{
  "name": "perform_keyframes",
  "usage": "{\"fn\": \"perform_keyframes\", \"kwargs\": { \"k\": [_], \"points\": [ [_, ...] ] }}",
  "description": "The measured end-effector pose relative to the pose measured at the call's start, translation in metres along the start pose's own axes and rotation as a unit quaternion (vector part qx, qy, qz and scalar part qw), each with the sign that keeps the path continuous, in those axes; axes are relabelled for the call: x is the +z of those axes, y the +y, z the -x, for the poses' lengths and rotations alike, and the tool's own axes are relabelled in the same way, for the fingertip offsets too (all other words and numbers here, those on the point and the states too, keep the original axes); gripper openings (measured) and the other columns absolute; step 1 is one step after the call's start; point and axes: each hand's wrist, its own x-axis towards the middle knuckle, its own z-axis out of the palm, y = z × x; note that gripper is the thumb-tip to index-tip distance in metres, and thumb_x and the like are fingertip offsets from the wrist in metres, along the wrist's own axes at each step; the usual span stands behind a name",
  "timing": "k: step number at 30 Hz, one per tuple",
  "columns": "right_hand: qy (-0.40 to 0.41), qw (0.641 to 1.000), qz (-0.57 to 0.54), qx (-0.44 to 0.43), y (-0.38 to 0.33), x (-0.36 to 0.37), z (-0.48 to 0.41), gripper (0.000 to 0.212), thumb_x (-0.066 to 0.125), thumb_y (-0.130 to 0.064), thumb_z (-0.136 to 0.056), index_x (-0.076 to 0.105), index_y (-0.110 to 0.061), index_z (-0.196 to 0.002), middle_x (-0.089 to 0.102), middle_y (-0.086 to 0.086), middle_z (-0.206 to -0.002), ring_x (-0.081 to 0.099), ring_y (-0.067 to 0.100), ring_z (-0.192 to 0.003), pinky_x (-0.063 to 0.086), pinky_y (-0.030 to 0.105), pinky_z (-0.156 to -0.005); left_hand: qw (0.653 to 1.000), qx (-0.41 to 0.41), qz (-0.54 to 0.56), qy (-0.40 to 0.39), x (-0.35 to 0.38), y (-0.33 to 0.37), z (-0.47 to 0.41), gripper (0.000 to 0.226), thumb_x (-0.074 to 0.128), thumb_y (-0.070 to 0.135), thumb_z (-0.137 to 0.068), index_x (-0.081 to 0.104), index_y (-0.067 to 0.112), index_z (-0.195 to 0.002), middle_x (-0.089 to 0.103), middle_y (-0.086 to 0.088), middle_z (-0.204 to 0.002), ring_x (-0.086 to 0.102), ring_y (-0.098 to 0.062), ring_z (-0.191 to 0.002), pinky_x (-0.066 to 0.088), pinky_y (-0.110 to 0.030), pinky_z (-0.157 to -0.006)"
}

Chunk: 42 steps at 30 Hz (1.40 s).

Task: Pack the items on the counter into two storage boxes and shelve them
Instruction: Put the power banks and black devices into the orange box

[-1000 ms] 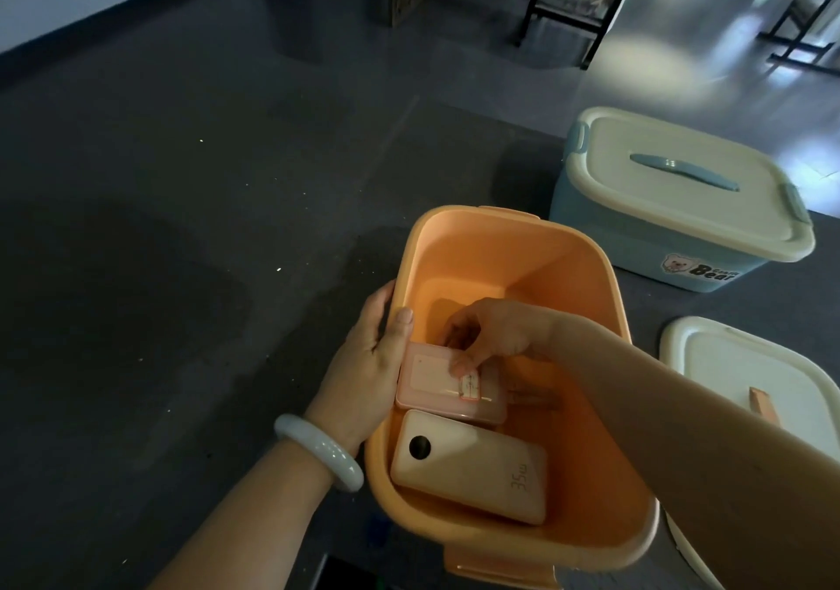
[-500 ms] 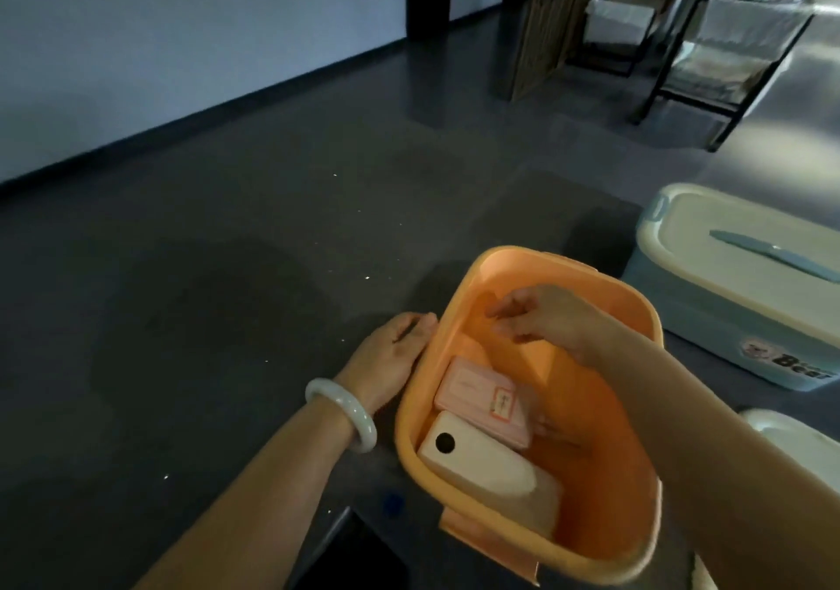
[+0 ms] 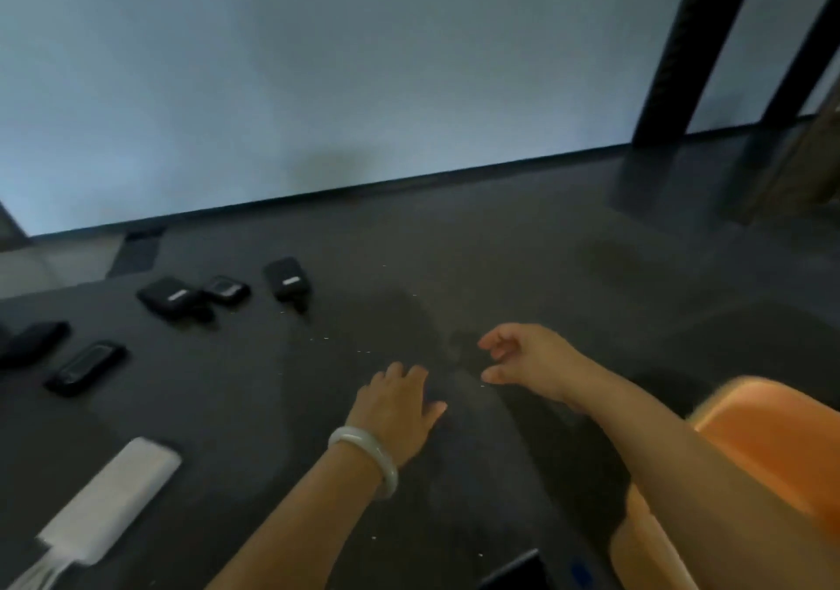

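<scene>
The orange storage box (image 3: 750,435) shows only partly at the lower right, behind my right forearm. My right hand (image 3: 527,360) hovers over the dark counter (image 3: 318,407), fingers apart and empty. My left hand (image 3: 400,403), with a pale bangle on the wrist, rests flat on the counter, holding nothing. To the left lie several small black devices: one (image 3: 287,278), another (image 3: 167,296), a smaller one (image 3: 226,289) and a long one (image 3: 86,366). A white power bank (image 3: 109,494) with white cables lies at the lower left.
A black soft item (image 3: 32,341) sits at the far left edge. A dark flat object (image 3: 513,573) pokes in at the bottom. A pale wall runs behind the counter, with dark posts (image 3: 691,48) at the upper right.
The view has swung left, away from the boxes. My right hand has come out of the orange box and my left hand has left its rim; both now sit over the counter.
</scene>
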Motion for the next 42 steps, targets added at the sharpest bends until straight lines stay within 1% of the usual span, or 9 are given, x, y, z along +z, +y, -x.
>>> {"fn": "perform_keyframes", "kwargs": {
  "k": [7,11,13,16,22,25,29,38,42],
  "points": [
    [-0.08,0.995,0.052,-0.042,-0.1,0.107,-0.065,0.046,0.082,-0.022,-0.077,0.064,-0.019,-0.119,0.065,0.0,-0.106,0.063,0.014,-0.099,0.048,0.023,-0.085,0.996,-0.09,-0.007,0.029,-0.033,-0.147,0.042,0.053,0.046,0.053,-0.094,0.04,0.023,-0.137,0.047,-0.002,-0.126,0.047,-0.023,-0.118,0.042,-0.037,-0.098],
    [-0.109,0.99,0.045,-0.077,-0.151,0.166,-0.089,0.048,0.083,-0.021,-0.075,0.063,-0.017,-0.119,0.066,0.0,-0.108,0.063,0.011,-0.096,0.048,0.015,-0.077,0.989,-0.144,-0.021,0.022,-0.043,-0.216,0.071,0.056,0.05,0.053,-0.092,0.039,0.024,-0.139,0.044,-0.003,-0.13,0.044,-0.024,-0.121,0.038,-0.038,-0.1],
    [-0.138,0.986,0.044,-0.087,-0.172,0.193,-0.097,0.05,0.083,-0.019,-0.076,0.062,-0.016,-0.121,0.066,0.0,-0.112,0.063,0.012,-0.101,0.051,0.021,-0.087,0.985,-0.17,-0.014,0.019,-0.047,-0.243,0.086,0.059,0.053,0.054,-0.09,0.038,0.026,-0.139,0.042,-0.002,-0.132,0.042,-0.023,-0.123,0.038,-0.039,-0.103],
    [-0.193,0.975,0.053,-0.097,-0.198,0.226,-0.105,0.05,0.081,-0.02,-0.077,0.06,-0.02,-0.123,0.063,0.001,-0.118,0.062,0.013,-0.107,0.052,0.031,-0.094,0.976,-0.218,0.015,0.014,-0.049,-0.275,0.108,0.068,0.061,0.056,-0.083,0.036,0.029,-0.14,0.038,-0.001,-0.138,0.038,-0.024,-0.128,0.037,-0.041,-0.106],
    [-0.243,0.963,0.049,-0.102,-0.222,0.264,-0.115,0.049,0.076,-0.018,-0.082,0.056,-0.022,-0.127,0.059,0.0,-0.123,0.058,0.014,-0.11,0.05,0.03,-0.094,0.951,-0.296,0.082,-0.017,-0.035,-0.303,0.137,0.1,0.073,0.063,-0.067,0.022,0.031,-0.147,0.034,0.0,-0.143,0.036,-0.024,-0.131,0.036,-0.043,-0.109],
    [-0.244,0.965,0.039,-0.091,-0.221,0.273,-0.12,0.052,0.076,-0.017,-0.081,0.055,-0.022,-0.128,0.059,0.002,-0.124,0.057,0.016,-0.112,0.049,0.03,-0.093,0.944,-0.317,0.079,-0.045,-0.025,-0.306,0.136,0.107,0.076,0.058,-0.067,0.016,0.028,-0.15,0.032,-0.002,-0.146,0.035,-0.025,-0.133,0.035,-0.044,-0.11],
    [-0.239,0.968,0.017,-0.074,-0.209,0.27,-0.129,0.055,0.077,-0.015,-0.082,0.053,-0.021,-0.131,0.057,0.004,-0.125,0.059,0.017,-0.11,0.051,0.031,-0.091,0.938,-0.333,0.088,-0.038,-0.015,-0.306,0.127,0.095,0.074,0.047,-0.076,0.018,0.027,-0.15,0.033,-0.004,-0.148,0.033,-0.026,-0.135,0.032,-0.045,-0.112],
    [-0.112,0.993,-0.02,-0.04,-0.179,0.232,-0.187,0.06,0.077,-0.021,-0.082,0.05,-0.018,-0.135,0.058,0.005,-0.126,0.056,0.013,-0.104,0.045,0.024,-0.083,0.927,-0.357,0.118,0.002,-0.01,-0.295,0.031,0.096,0.071,0.049,-0.079,0.015,0.022,-0.151,0.028,-0.006,-0.149,0.026,-0.028,-0.139,0.028,-0.045,-0.113],
    [-0.066,0.997,-0.025,-0.016,-0.169,0.227,-0.225,0.071,0.077,-0.028,-0.082,0.041,-0.017,-0.143,0.047,0.009,-0.14,0.05,0.021,-0.124,0.045,0.031,-0.099,0.931,-0.35,0.104,0.027,-0.007,-0.302,-0.019,0.094,0.068,0.051,-0.08,0.015,0.02,-0.151,0.027,-0.008,-0.149,0.028,-0.029,-0.137,0.029,-0.046,-0.113]
  ]
}}
